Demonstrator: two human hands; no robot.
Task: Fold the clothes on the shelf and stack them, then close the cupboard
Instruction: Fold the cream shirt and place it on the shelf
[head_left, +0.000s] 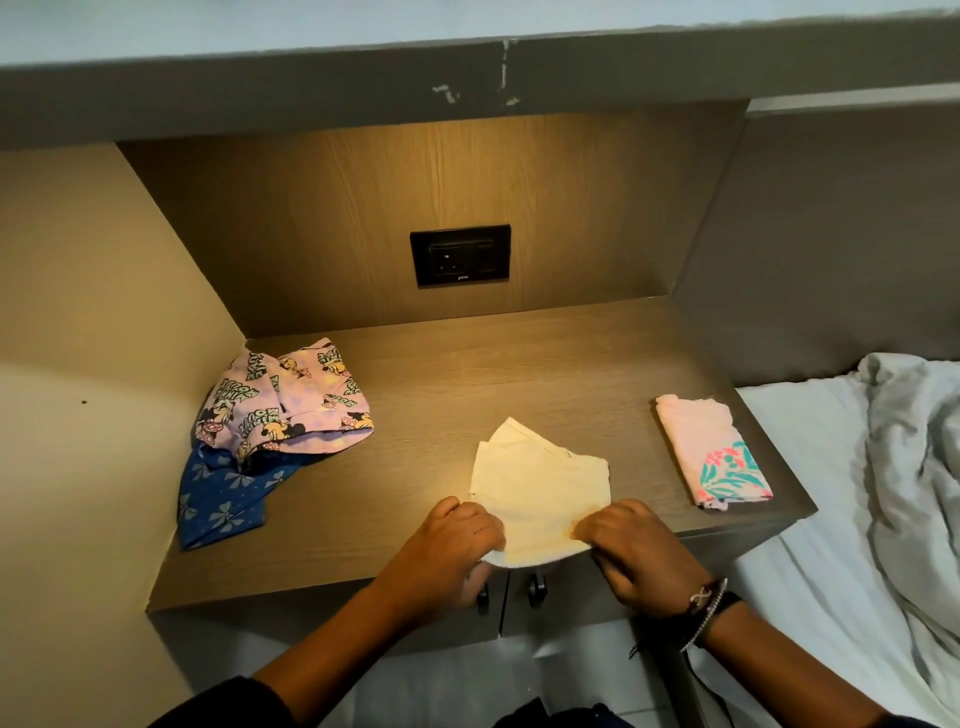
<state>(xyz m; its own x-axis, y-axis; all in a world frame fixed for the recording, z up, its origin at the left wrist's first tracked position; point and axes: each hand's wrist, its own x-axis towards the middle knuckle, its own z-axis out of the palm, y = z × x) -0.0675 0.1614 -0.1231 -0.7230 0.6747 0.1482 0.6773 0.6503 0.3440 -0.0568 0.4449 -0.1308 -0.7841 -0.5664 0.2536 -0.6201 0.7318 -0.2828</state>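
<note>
A cream garment (540, 483) lies partly folded on the wooden shelf (431, 395), its near edge hanging over the front. My left hand (457, 540) pinches its near left edge and my right hand (631, 545) pinches its near right edge. A pink cartoon-print garment (291, 400) lies crumpled at the left, on top of a blue garment with bows (223, 499). A folded pink garment with a teal flower print (711, 452) lies at the shelf's right end.
Below the shelf front are two cupboard doors with dark knobs (535, 587), both shut. A black wall socket (461, 254) sits in the back panel. A bed with white sheets (852, 493) stands at the right. A beige wall bounds the left.
</note>
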